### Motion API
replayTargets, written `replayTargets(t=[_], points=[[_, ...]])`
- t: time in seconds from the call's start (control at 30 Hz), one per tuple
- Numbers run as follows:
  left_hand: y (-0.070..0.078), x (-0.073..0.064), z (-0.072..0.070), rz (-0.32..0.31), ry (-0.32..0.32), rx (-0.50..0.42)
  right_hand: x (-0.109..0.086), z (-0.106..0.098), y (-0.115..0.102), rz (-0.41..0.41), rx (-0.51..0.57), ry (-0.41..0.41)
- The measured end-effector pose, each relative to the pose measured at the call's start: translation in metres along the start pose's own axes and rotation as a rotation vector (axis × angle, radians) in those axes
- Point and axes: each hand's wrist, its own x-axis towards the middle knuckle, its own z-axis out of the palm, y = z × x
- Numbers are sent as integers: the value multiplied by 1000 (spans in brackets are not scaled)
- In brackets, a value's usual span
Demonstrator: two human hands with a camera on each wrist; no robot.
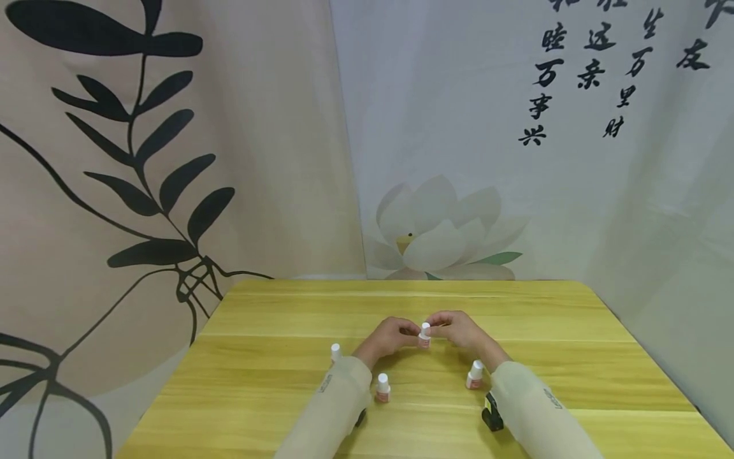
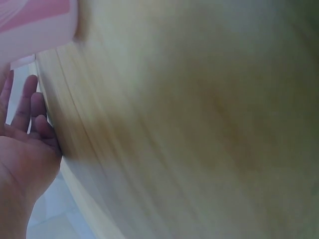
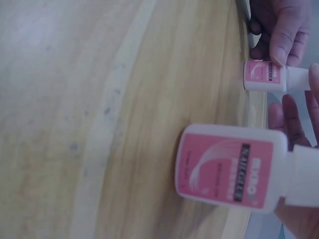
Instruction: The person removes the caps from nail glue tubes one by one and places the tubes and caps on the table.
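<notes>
The middle bottle point(image 1: 424, 342), white with a pink label, is upright over the table point(image 1: 287, 319); whether its base touches the wood, I cannot tell. On its left side is the left hand point(image 1: 394, 336), pinching the body near the shoulder; the right wrist view shows the thumb point(image 3: 283, 42) laid against it, and the hand's other fingers are bent. On its right side is the right hand point(image 1: 457, 329), its fingertips pinching the white cap point(image 1: 425, 326); the other fingers I cannot make out fully.

To the left of the middle bottle and nearer the person stands the front bottle point(image 1: 383, 389), capped, just beside the left sleeve point(image 1: 335, 401). Farther to its left stands the left bottle point(image 1: 335, 351), its lower part hidden by that sleeve. To its right and nearer the person stands the right bottle point(image 1: 474, 376), also capped, close to the right sleeve point(image 1: 539, 408), with a small black item point(image 1: 492, 413) below. Beyond the middle bottle hangs a backdrop point(image 1: 287, 140) with a pale flower point(image 1: 438, 236), dark leaves point(image 1: 211, 213) and black characters point(image 1: 539, 105)
</notes>
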Motion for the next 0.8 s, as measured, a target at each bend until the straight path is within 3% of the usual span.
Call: replayTargets(t=[0.53,0.8], points=[[1,-4,-1,-18,12,-41,-3,4,3,31,-22,59],[2,-4,-1,6,22,-30,-4,3,2,25,-1,61]])
